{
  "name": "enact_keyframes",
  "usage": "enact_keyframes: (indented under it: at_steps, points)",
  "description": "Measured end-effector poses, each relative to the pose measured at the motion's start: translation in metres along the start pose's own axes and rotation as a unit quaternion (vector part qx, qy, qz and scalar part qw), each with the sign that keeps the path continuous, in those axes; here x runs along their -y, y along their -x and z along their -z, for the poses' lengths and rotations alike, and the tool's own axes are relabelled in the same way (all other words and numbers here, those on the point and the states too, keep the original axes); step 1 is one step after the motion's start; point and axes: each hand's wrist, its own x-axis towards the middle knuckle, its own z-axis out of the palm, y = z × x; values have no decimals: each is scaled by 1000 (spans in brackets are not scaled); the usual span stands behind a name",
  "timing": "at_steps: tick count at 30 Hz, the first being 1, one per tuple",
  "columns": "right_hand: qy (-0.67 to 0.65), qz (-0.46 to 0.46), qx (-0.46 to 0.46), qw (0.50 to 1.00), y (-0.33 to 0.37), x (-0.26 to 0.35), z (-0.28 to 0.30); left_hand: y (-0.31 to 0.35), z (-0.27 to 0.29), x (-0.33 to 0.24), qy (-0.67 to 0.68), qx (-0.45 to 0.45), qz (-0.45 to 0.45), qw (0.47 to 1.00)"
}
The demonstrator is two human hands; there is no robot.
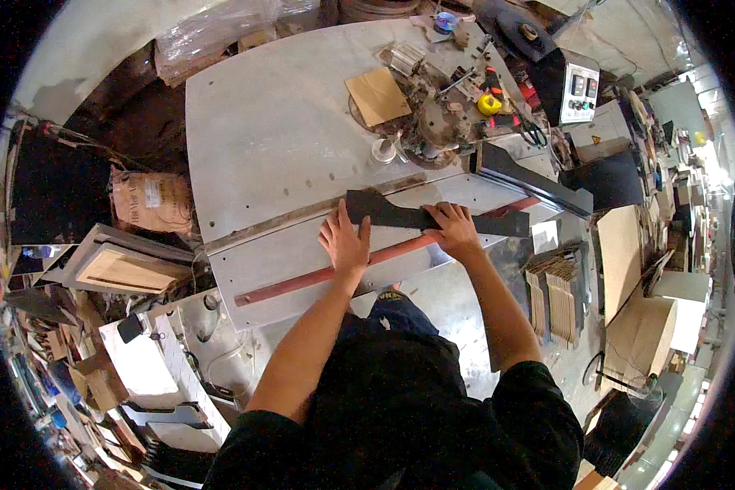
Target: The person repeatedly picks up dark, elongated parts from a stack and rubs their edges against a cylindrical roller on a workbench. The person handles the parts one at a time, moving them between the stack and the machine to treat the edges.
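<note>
A long black shaped board (396, 214), with a wide left end and a curved, narrower right part, lies across the front of the machine table (261, 147). At its left end my left hand (347, 241) grips the near edge, thumb and forefinger on either side of the corner. Farther right, my right hand (455, 230) is closed over the board's narrow middle, fingers on top. Both hands are above a red strip (302, 284) along the table's front. Similar black boards (531, 181) lie just beyond the board's right end. The undersides of my fingers are hidden.
Behind the hands stands a greasy metal machine head (437, 126) with a brown square board (378, 95) beside it. A yellow tape measure (488, 104) and tools lie to its right. A control box (580, 88) is at back right; stacked brown pieces (559, 302) stand at right.
</note>
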Motion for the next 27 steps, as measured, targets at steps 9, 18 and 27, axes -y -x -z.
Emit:
enact_keyframes:
  at_steps: [9, 18, 27]
  points:
    - [-74, -17, -77, 994, 33, -71, 1, -10, -51, -51, -10, 9, -11, 1000]
    - [-67, -58, -128, 988, 40, -111, -10, -23, -91, -102, -6, -4, 21, 1000]
    - [-61, -38, -165, 984, 26, -105, -17, -20, -90, -94, -39, -16, 47, 998]
